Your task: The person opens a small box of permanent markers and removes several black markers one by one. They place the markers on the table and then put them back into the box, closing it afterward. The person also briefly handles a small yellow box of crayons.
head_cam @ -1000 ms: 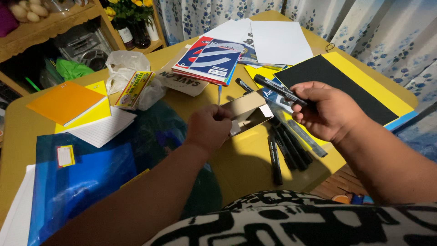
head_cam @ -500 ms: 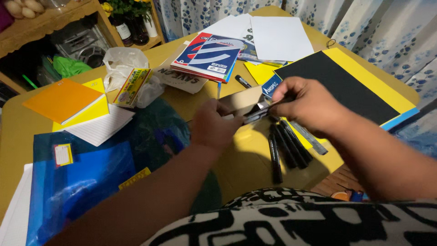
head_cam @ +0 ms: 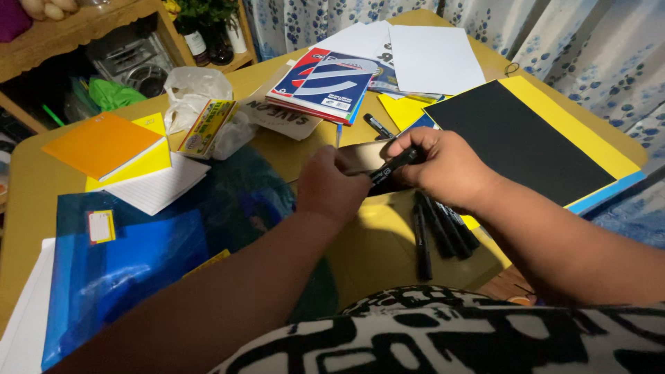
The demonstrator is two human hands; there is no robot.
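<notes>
My left hand (head_cam: 332,185) grips a small open cardboard box (head_cam: 366,158) above the yellow table (head_cam: 377,242). In my right hand (head_cam: 443,166) is a black marker (head_cam: 391,166), its tip pointing into the box's open end. Several more black markers (head_cam: 440,232) lie on the table just below my right hand. One black marker (head_cam: 378,125) lies apart, behind the box.
Black and yellow sheets (head_cam: 526,138) lie at the right. Notebooks (head_cam: 325,83) and white paper (head_cam: 433,59) are at the back. An orange pad (head_cam: 100,144), lined paper, a plastic bag (head_cam: 197,93) and a blue plastic folder (head_cam: 131,256) sit at the left. Shelves stand behind.
My right hand has come left and down with the marker, from held up beside the box to its open end. The left hand kept hold of the box.
</notes>
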